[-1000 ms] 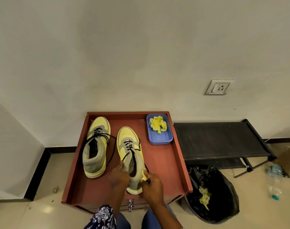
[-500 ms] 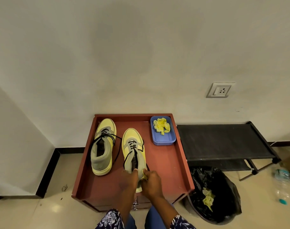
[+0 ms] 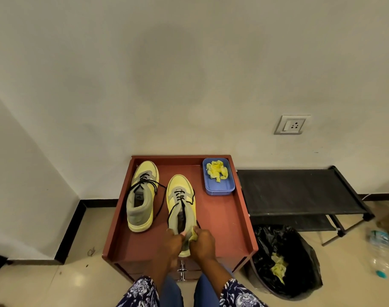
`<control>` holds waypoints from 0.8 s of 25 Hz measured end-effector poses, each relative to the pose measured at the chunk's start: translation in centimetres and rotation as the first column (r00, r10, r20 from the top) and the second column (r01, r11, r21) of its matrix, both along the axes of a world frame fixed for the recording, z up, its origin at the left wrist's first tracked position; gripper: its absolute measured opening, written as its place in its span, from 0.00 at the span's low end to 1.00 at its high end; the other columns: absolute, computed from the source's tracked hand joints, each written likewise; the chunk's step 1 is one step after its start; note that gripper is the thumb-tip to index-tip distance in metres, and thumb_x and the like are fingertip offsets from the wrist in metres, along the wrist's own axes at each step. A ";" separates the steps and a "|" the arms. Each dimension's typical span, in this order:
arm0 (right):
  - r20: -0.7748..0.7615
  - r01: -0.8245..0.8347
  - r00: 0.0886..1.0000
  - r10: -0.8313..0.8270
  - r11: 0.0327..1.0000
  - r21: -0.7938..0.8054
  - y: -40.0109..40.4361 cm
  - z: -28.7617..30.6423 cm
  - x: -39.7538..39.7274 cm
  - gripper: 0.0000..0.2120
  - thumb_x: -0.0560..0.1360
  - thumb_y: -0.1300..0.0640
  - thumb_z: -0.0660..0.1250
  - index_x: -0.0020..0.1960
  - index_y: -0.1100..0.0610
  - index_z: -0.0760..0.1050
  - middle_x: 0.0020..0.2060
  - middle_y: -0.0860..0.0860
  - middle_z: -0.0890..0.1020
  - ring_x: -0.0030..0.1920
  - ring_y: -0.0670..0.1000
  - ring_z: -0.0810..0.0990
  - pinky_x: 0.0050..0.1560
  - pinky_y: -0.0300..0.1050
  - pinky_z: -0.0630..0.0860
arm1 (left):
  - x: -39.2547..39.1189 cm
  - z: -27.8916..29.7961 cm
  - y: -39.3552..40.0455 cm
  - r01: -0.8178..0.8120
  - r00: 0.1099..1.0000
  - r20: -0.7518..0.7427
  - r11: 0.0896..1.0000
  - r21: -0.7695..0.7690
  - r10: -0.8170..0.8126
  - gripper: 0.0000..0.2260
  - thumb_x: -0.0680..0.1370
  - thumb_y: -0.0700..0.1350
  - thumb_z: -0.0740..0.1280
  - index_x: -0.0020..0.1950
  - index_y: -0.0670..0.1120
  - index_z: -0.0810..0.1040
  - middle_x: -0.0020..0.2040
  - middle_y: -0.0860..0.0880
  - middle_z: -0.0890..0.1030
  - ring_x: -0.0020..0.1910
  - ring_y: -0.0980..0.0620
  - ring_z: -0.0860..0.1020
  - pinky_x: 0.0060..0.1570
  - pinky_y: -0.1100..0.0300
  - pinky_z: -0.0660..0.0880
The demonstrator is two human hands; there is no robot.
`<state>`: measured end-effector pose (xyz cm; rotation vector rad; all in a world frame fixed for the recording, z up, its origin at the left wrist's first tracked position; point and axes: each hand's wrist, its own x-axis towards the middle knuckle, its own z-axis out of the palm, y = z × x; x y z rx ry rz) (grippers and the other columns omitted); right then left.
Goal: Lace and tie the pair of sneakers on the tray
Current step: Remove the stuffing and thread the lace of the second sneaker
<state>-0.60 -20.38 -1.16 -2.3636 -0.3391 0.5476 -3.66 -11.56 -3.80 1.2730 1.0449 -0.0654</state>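
white wall behind; red tray (image 3: 240, 209) holds both sneakers. left hand (image 3: 172, 239) and right hand (image 3: 202, 240) pinch the heel collar of the near sneaker (image 3: 181, 209); a yellow wad shows between fingers. laces (image 3: 182, 199) loose. judged: preparing; next, thread and tie.

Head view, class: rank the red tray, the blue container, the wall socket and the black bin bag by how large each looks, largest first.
1. red tray
2. black bin bag, though it sits lower and nearer the camera's edge, so its true size is unsure
3. blue container
4. wall socket, close to the container in apparent size
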 end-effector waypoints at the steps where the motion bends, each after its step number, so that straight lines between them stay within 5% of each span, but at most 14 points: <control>1: 0.003 0.009 1.000 -0.009 1.000 0.009 0.0 0.2 0.0 0.16 0.74 0.62 0.61 0.60 0.61 0.76 0.55 0.59 0.80 0.54 0.57 0.78 0.53 0.41 0.71 | -0.3 0.7 -0.2 -0.001 1.000 0.012 1.000 -0.020 0.001 0.08 0.78 0.35 0.60 0.56 0.38 0.69 0.55 0.37 0.76 0.54 0.40 0.76 0.56 0.47 0.75; 8: 0.005 0.017 1.000 -0.018 0.997 0.075 -0.3 1.6 -0.8 0.19 0.75 0.63 0.62 0.66 0.61 0.71 0.63 0.57 0.75 0.62 0.54 0.74 0.60 0.36 0.66 | -0.3 0.4 0.0 0.061 0.998 -0.024 0.997 0.054 -0.060 0.13 0.78 0.39 0.62 0.62 0.38 0.67 0.59 0.36 0.75 0.58 0.40 0.75 0.60 0.47 0.73; 14: -0.010 -0.055 0.998 0.055 0.998 -0.010 -1.4 1.3 -2.0 0.14 0.78 0.61 0.59 0.61 0.60 0.76 0.60 0.56 0.77 0.59 0.53 0.75 0.54 0.36 0.68 | -0.4 0.0 0.3 0.144 0.988 -0.088 0.975 0.169 -0.131 0.08 0.79 0.40 0.61 0.57 0.42 0.73 0.63 0.36 0.73 0.59 0.42 0.74 0.64 0.48 0.70; 20: -0.061 -0.062 0.996 0.060 0.998 -0.018 -1.7 0.8 -2.4 0.15 0.77 0.64 0.60 0.61 0.62 0.75 0.60 0.57 0.78 0.60 0.53 0.76 0.57 0.39 0.69 | -0.1 -0.1 0.3 0.166 0.980 -0.159 0.928 0.333 -0.119 0.14 0.77 0.40 0.65 0.58 0.32 0.73 0.60 0.34 0.75 0.60 0.38 0.73 0.60 0.52 0.70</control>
